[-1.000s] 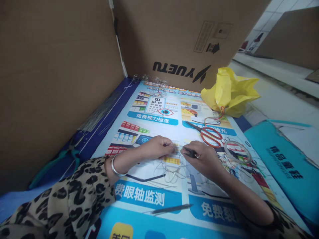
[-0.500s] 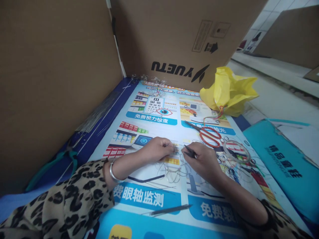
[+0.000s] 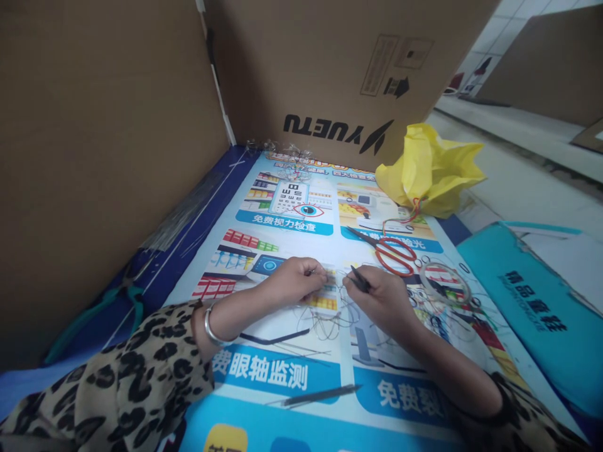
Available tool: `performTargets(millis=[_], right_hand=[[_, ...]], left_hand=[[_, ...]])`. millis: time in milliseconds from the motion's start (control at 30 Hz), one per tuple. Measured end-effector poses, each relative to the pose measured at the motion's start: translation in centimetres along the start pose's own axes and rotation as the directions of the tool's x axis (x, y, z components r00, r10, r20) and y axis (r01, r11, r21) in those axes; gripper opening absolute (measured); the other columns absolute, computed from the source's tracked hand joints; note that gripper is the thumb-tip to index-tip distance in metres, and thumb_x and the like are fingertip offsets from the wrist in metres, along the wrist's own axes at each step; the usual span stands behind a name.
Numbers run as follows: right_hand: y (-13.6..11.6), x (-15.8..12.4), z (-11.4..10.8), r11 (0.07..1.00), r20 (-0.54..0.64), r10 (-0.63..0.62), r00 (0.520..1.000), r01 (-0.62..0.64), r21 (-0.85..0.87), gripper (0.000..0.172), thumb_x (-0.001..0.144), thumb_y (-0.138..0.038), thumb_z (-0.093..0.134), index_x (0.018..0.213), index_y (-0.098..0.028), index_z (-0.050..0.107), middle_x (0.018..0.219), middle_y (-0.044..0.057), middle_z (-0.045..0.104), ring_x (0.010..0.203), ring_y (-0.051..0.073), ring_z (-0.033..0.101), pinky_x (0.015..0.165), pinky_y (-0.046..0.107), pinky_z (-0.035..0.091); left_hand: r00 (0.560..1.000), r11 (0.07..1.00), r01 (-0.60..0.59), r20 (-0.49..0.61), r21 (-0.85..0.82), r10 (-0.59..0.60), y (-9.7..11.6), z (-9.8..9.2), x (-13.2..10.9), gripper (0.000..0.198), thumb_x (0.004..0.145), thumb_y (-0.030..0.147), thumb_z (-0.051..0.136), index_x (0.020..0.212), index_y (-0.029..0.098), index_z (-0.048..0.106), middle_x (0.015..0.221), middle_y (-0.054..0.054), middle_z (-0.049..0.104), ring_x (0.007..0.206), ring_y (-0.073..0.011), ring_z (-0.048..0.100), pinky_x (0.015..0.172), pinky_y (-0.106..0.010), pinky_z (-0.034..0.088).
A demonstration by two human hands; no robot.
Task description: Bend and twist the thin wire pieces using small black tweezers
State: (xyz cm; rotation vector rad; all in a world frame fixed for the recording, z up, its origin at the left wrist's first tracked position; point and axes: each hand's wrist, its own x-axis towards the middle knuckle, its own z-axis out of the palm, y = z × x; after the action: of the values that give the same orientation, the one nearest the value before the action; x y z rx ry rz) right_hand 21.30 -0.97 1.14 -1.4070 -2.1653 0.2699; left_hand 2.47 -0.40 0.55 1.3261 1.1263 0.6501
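Note:
My left hand (image 3: 301, 279) is closed in a pinch on thin wire, just above the middle of the printed poster. Fine wire loops (image 3: 325, 325) hang or lie below and between my hands. In my right hand (image 3: 377, 292) is a small black pointed tool (image 3: 360, 280), its tip up; its exact kind is partly hidden by the fingers. My right fingertips are also pinched close to the wire, a short gap from the left ones. Beyond the right hand lie scissors with orange handles (image 3: 394, 256), and a coil of clear line (image 3: 445, 284) is to its right.
Cardboard walls (image 3: 330, 63) stand behind and at the left. A yellow bag (image 3: 431, 172) sits back right, a turquoise box (image 3: 527, 301) at right. Teal-handled pliers (image 3: 127, 295) and a bundle of thin strips (image 3: 181, 213) lie left. Dark thin rods (image 3: 323, 395) lie in front.
The whole view has shifted very slightly. Both hands keep nearly the same place and grip, while the black tool and the wire loops have tilted a little.

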Motion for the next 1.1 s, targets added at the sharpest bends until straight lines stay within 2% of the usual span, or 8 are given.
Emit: performTargets(millis=[167, 333, 433, 600, 700, 833, 967, 1100], right_hand=[[0.0, 0.0, -0.1, 0.998, 0.022, -0.053, 0.998, 0.052, 0.037, 0.027, 0.078, -0.034, 0.049, 0.056, -0.020, 0.046, 0.054, -0.002, 0.049, 0.054, 0.010, 0.044, 0.052, 0.022, 0.033], [0.5, 0.3, -0.2, 0.951, 0.029, 0.178, 0.984, -0.180, 0.251, 0.029, 0.084, -0.041, 0.041, 0.074, -0.019, 0.057, 0.070, 0.001, 0.060, 0.062, 0.012, 0.053, 0.059, 0.025, 0.041], [1.2, 0.8, -0.3, 0.912, -0.043, 0.237, 0.971, -0.207, 0.354, 0.032, 0.083, -0.045, 0.041, 0.080, -0.019, 0.059, 0.083, 0.004, 0.064, 0.074, 0.015, 0.058, 0.067, 0.027, 0.045], [2.2, 1.2, -0.2, 0.932, 0.038, 0.222, 0.974, -0.223, 0.287, 0.032, 0.081, -0.047, 0.045, 0.091, -0.021, 0.062, 0.091, 0.003, 0.067, 0.085, 0.018, 0.061, 0.074, 0.029, 0.046], [2.4, 1.1, 0.0, 0.931, -0.014, 0.245, 0.969, -0.232, 0.282, 0.031, 0.075, -0.045, 0.056, 0.093, -0.022, 0.060, 0.089, 0.002, 0.068, 0.080, 0.017, 0.062, 0.073, 0.030, 0.047], [2.8, 0.7, 0.3, 0.948, -0.059, 0.174, 0.983, -0.151, 0.281, 0.026, 0.073, -0.042, 0.058, 0.087, -0.021, 0.064, 0.086, 0.003, 0.069, 0.079, 0.019, 0.064, 0.074, 0.032, 0.049], [3.4, 0.5, 0.3, 0.951, -0.056, 0.073, 0.996, -0.053, 0.305, 0.027, 0.077, -0.040, 0.056, 0.094, -0.021, 0.065, 0.095, 0.005, 0.069, 0.089, 0.020, 0.063, 0.079, 0.035, 0.049], [3.5, 0.5, 0.4, 0.959, -0.001, -0.104, 0.995, 0.101, 0.265, 0.027, 0.078, -0.035, 0.056, 0.101, -0.022, 0.064, 0.104, 0.005, 0.067, 0.097, 0.019, 0.061, 0.085, 0.034, 0.048]], left_hand=[[1.000, 1.000, 0.001, 0.017, 0.015, -0.001, 0.2, -0.2, -0.1, 0.016, 0.076, 0.029, 0.052, 0.067, 0.016, 0.052, 0.046, 0.005, 0.049, 0.038, -0.0057, 0.044, 0.039, -0.018, 0.033], [0.999, 0.999, 0.053, 0.003, 0.010, -0.053, 1.0, -0.3, -0.4, 0.017, 0.076, 0.028, 0.053, 0.064, 0.016, 0.051, 0.044, 0.005, 0.050, 0.036, -0.0051, 0.042, 0.039, -0.017, 0.031], [0.997, 0.997, 0.080, -0.003, -0.018, -0.080, 1.1, -0.3, -0.3, 0.019, 0.077, 0.028, 0.053, 0.062, 0.016, 0.049, 0.045, 0.005, 0.050, 0.036, -0.0047, 0.043, 0.039, -0.017, 0.031], [0.998, 0.996, 0.061, 0.026, -0.063, -0.059, 0.7, -0.6, -0.1, 0.017, 0.074, 0.030, 0.055, 0.065, 0.016, 0.052, 0.050, 0.005, 0.052, 0.036, -0.0048, 0.043, 0.038, -0.018, 0.031], [0.996, 0.995, 0.075, 0.048, -0.062, -0.072, 0.6, -0.7, 0.0, 0.018, 0.074, 0.030, 0.054, 0.063, 0.016, 0.051, 0.049, 0.004, 0.051, 0.035, -0.0049, 0.042, 0.036, -0.018, 0.029], [0.997, 0.995, 0.062, 0.059, -0.083, -0.058, 0.1, -0.9, 0.2, 0.017, 0.073, 0.030, 0.054, 0.064, 0.016, 0.051, 0.051, 0.004, 0.051, 0.037, -0.0053, 0.044, 0.036, -0.018, 0.029], [0.997, 0.987, 0.054, 0.065, -0.154, -0.045, -0.4, -1.0, 0.5, 0.017, 0.071, 0.031, 0.056, 0.065, 0.016, 0.051, 0.052, 0.004, 0.052, 0.036, -0.0052, 0.043, 0.036, -0.018, 0.030], [0.998, 0.974, 0.028, 0.067, -0.226, -0.013, -0.4, -1.0, 0.4, 0.017, 0.070, 0.030, 0.058, 0.065, 0.016, 0.051, 0.051, 0.004, 0.052, 0.036, -0.0052, 0.044, 0.037, -0.018, 0.031]])
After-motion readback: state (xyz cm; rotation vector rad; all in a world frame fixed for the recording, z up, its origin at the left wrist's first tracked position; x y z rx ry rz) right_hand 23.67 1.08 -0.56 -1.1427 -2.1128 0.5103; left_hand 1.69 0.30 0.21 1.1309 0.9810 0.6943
